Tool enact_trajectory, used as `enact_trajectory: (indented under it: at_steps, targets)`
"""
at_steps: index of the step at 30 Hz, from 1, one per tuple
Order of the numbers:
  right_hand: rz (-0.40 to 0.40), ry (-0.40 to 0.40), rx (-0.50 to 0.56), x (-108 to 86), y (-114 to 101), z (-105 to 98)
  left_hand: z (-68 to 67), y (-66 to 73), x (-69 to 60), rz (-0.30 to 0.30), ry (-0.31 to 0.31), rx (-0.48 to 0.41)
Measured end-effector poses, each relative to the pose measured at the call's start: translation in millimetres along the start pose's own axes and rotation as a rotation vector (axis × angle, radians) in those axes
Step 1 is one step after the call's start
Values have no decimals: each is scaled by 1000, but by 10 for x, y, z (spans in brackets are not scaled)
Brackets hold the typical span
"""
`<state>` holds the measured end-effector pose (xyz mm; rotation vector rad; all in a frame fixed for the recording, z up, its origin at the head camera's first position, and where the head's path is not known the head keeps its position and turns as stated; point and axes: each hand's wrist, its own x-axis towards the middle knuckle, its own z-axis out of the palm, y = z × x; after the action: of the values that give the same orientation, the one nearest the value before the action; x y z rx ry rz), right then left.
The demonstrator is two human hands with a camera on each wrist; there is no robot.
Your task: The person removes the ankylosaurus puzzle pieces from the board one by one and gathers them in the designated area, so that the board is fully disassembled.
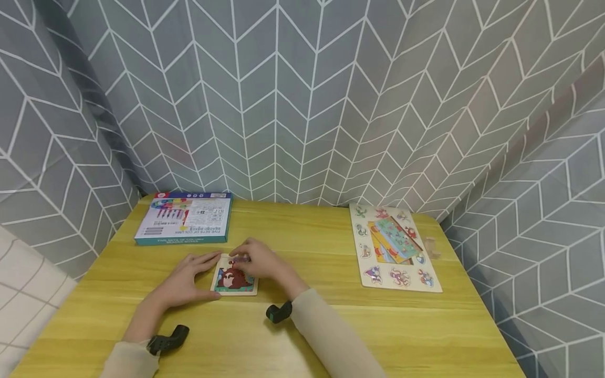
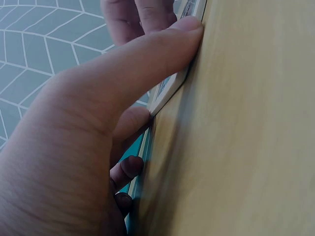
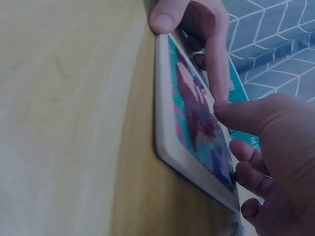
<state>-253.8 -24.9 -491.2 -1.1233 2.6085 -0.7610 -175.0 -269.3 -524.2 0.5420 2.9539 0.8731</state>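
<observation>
A small square picture board (image 1: pixel 235 290) with a pale frame and a brown animal picture lies flat on the table. My left hand (image 1: pixel 181 282) holds it at its left side, thumb at the near corner and forefinger at the far one; the thumb (image 2: pixel 189 29) lies along its edge in the left wrist view. Over the board's upper right part, my right hand (image 1: pixel 262 262) pinches a small purple piece (image 1: pixel 241 259). In the right wrist view the right thumb (image 3: pixel 246 115) is low over the board (image 3: pixel 170 142), and the piece cannot be made out.
A flat box (image 1: pixel 184 218) lies at the back left of the wooden table (image 1: pixel 302 247). On the right is a pale board (image 1: pixel 399 281) with animal pictures and some coloured cards (image 1: pixel 394 239) on top. A patterned grey curtain (image 1: pixel 302 105) hangs behind.
</observation>
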Motion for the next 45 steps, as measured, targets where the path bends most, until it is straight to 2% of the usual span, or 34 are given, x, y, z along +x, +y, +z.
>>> enact_trajectory:
  at_steps: [7, 21, 27, 37, 45]
  targets:
    - [32, -45, -32, 25, 3, 77, -5, 7, -12, 0, 3, -5]
    - [83, -22, -74, 23, -40, 91, 15, 5, 9, 15, 21, -8]
    - [57, -25, -94, 27, -56, 68, -6, 22, 8, 13, 14, -13]
    - [47, -66, -33, 9, -8, 45, 27, 6, 1, 4, 8, 2]
    - [-6, -76, -14, 35, 36, 13, 8, 27, 8, 11, 12, -1]
